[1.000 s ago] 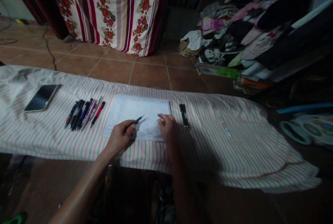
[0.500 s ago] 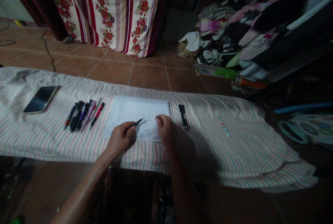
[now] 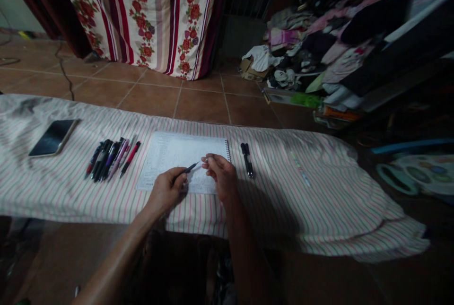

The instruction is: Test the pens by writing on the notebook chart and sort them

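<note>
Pinches black pen [image 3: 190, 168] in left hand [image 3: 167, 190], slanting far-right above spiral notebook [image 3: 184, 146]; points tip toward nearby right hand [image 3: 223, 176], with fingers bent together, contents indiscernible.

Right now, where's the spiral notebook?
Head view, centre: the spiral notebook lies on the striped cloth, between the pen bunch to its left and the black pens to its right.
</note>
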Demonstrator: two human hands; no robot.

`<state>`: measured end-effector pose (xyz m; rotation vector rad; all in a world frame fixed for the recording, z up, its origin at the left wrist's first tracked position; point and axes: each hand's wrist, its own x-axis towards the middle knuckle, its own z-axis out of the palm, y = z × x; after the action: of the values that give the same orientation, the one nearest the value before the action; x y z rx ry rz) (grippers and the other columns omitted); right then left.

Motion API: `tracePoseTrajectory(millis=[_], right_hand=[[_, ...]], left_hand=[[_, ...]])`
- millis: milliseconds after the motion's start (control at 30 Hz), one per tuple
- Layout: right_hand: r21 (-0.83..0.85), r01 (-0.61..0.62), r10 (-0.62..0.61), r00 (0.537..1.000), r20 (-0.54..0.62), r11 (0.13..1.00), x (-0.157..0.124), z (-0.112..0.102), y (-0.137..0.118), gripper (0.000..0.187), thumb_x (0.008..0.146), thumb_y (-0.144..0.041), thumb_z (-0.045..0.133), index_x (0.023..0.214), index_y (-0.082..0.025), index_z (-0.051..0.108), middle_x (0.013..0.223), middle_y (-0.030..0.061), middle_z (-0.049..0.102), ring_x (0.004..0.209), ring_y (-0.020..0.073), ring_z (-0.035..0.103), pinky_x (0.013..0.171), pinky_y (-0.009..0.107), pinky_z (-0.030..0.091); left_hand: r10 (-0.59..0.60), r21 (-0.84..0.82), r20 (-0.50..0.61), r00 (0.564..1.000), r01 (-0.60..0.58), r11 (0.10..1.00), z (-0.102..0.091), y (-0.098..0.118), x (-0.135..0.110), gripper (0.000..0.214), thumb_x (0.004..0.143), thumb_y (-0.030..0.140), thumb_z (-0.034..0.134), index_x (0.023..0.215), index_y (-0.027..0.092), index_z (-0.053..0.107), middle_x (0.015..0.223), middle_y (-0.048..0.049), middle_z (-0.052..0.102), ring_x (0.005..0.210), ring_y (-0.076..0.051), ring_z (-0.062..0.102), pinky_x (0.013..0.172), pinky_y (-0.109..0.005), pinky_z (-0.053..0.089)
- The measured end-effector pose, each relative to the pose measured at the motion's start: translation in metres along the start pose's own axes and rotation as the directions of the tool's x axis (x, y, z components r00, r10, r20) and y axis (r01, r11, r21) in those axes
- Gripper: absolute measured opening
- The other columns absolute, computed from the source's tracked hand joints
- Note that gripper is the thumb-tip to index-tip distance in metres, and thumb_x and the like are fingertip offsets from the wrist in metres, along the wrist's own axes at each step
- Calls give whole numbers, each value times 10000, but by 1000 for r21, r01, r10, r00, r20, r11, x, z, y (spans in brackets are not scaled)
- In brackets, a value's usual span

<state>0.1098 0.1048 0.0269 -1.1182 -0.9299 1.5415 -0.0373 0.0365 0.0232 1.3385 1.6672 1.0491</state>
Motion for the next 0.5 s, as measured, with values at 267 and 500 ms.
tracePoseTrajectory(millis=[267,500], right_hand=[[-84,13,-12,1000,12,996,-5,1,-7,265,667,-386,646,831,-178,652,861,54,702,755,163,667,579,216,482],[-103,18,-14,999,40,994,-5,2,-5,274,657,-394,651,820,-173,659,818,54,705,717,169,675,576,239,520]], left_hand=[[24,107,0,1000,-24,994,1,9,0,309,797,322,476,1005,165,642,830,-66,690,780,-202,628,708,-312,477],[40,120,1,999,-40,992,3,5,0,306,802,323,470,1001,168,645,856,-68,693,795,-203,626,716,-313,471]])
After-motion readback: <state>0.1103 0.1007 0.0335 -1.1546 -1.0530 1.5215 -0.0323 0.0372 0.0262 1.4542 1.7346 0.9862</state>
